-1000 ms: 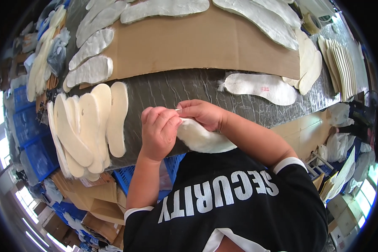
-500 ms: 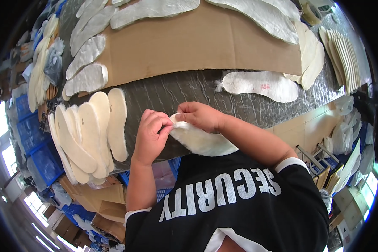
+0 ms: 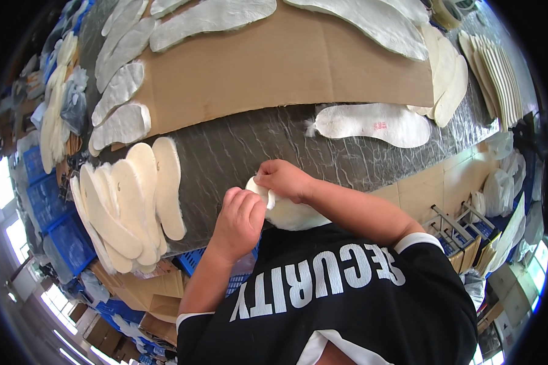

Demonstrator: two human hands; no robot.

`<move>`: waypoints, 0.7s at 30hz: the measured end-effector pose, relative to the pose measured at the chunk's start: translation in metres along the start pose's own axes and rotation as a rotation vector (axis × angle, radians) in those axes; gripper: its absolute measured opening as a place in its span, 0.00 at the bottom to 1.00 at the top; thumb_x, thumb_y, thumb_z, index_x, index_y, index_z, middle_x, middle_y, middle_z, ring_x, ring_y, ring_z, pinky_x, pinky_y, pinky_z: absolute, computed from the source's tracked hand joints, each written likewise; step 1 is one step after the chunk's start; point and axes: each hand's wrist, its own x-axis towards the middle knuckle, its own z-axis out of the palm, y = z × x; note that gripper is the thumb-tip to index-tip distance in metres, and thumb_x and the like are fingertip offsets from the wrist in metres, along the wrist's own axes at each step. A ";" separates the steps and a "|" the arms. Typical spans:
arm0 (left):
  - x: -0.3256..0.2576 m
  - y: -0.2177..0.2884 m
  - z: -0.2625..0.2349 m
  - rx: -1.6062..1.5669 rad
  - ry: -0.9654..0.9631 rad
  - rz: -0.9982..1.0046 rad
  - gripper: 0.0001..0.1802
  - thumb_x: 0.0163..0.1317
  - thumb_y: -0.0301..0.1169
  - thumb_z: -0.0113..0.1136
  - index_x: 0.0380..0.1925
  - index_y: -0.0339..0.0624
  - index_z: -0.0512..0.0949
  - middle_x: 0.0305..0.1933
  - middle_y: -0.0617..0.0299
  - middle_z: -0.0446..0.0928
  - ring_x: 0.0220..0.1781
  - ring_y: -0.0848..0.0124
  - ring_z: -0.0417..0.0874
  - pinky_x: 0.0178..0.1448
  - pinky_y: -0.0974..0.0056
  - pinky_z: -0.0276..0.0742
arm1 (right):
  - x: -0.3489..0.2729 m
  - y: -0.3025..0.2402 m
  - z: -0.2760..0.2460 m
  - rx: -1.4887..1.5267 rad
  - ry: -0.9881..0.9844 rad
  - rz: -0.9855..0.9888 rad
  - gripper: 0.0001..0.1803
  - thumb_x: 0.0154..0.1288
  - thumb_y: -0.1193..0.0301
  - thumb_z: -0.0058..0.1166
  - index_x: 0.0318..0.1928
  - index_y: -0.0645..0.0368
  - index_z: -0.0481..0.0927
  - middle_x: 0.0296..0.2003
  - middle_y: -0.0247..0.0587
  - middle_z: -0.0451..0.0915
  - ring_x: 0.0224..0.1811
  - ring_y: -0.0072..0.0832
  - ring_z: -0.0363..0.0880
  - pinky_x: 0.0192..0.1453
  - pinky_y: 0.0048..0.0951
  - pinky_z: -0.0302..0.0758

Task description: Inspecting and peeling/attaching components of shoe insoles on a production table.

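Close to my body, both hands work at one end of a cream, fluffy insole [image 3: 295, 216]. My right hand [image 3: 283, 180] pinches that end between thumb and fingers. My left hand [image 3: 240, 220] is closed on the same end from the other side, its fingertips partly hidden. Between the hands the end looks bent or peeled, with a pale layer standing up. To the left of my hands lies a pile of cream insoles [image 3: 125, 204], smooth side up. Beyond my right hand, a white insole [image 3: 374, 125] with a small red mark rests on the table.
A brown cardboard sheet [image 3: 298, 67] covers part of the dark, crinkled table surface [image 3: 225, 146]. White insoles [image 3: 216, 21] lie along its far and left edges. At the right are a row of stacked insoles [image 3: 493, 76] and rolls of tape [image 3: 447, 13]. Blue crates [image 3: 70, 240] stand at the left.
Both hands have shifted slightly right and nearer my body with the insole. My left hand has turned so its back shows more, and the insole's end is now folded or spread open.
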 end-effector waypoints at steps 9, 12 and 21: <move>-0.018 0.008 0.000 -0.170 0.064 -0.007 0.06 0.50 0.19 0.56 0.29 0.35 0.71 0.34 0.52 0.73 0.39 0.54 0.75 0.45 0.54 0.75 | -0.002 0.008 0.008 -0.004 -0.064 0.094 0.13 0.64 0.66 0.56 0.37 0.66 0.80 0.27 0.42 0.78 0.30 0.26 0.74 0.33 0.31 0.72; -0.023 -0.009 0.006 -0.291 0.187 -0.262 0.08 0.54 0.15 0.55 0.33 0.34 0.71 0.34 0.51 0.72 0.34 0.55 0.76 0.39 0.57 0.76 | -0.001 0.014 -0.001 0.269 -0.232 0.071 0.17 0.69 0.61 0.52 0.42 0.65 0.80 0.32 0.43 0.79 0.31 0.25 0.75 0.34 0.29 0.72; -0.026 -0.027 0.020 -0.952 0.278 -0.843 0.04 0.62 0.20 0.58 0.37 0.33 0.77 0.33 0.65 0.76 0.35 0.81 0.74 0.41 0.75 0.72 | -0.042 0.026 -0.021 -0.072 -0.378 -0.111 0.30 0.54 0.71 0.67 0.57 0.64 0.72 0.45 0.47 0.83 0.47 0.33 0.81 0.52 0.31 0.73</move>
